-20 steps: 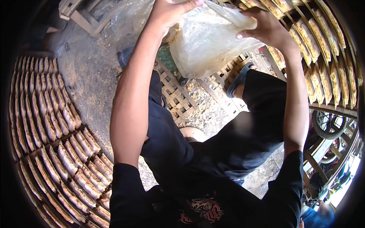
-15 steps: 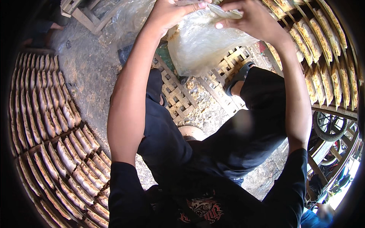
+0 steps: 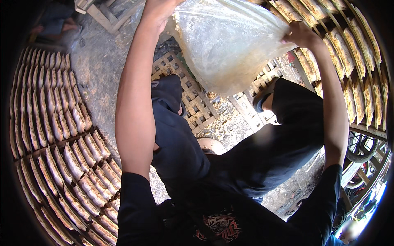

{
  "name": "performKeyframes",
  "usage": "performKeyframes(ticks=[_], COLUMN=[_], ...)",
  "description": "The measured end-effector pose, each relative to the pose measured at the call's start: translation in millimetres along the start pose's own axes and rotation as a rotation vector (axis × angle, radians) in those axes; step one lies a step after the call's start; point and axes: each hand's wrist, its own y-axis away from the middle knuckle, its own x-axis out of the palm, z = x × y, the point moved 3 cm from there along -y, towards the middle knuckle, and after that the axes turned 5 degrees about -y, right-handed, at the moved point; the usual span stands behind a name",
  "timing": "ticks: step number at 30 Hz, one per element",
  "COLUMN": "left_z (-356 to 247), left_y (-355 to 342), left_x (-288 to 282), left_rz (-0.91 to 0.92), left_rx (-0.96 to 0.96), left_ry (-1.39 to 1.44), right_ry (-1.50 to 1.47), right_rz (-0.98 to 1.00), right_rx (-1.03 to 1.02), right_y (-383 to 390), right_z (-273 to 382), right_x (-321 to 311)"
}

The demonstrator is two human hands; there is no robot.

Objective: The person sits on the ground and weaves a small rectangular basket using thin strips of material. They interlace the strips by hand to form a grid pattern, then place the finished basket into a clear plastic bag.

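A large, cloudy clear plastic bag [image 3: 230, 49] hangs stretched between my hands at the top of the view, with tan dust along its left edge and lower part. My left hand [image 3: 161, 13] is at the bag's upper left corner and seems closed on it, though the fingertips are cut off by the top edge. At the bag's right edge, my right hand [image 3: 303, 36] pinches the plastic with curled fingers. The lower end of the bag sags above the floor between my feet.
Racks of upright split pieces stand at left [image 3: 61, 123] and right [image 3: 340, 53]. Slatted wooden crates [image 3: 184, 88] lie by my feet, on a crumb-strewn floor. A wooden frame [image 3: 100, 16] stands far left, near another person's legs [image 3: 53, 28]. Wheels [image 3: 361, 147] show at right.
My hands have moved apart, the right one outward to the right and slightly down. The bunched plastic is now spread wide between them.
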Motion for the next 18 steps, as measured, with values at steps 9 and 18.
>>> performKeyframes(ticks=[9, 18], left_z=[0.4, 1.6], left_y=[6.3, 8.6], left_x=[18.1, -6.7], left_rz=[0.058, 0.003], left_rx=[0.038, 0.044], left_ry=[0.015, 0.068], right_ry=[-0.251, -0.223], right_rz=[-0.415, -0.172], right_rx=[-0.459, -0.085], right_y=[21.4, 12.8], right_z=[30.9, -35.3], right_x=[4.4, -1.8])
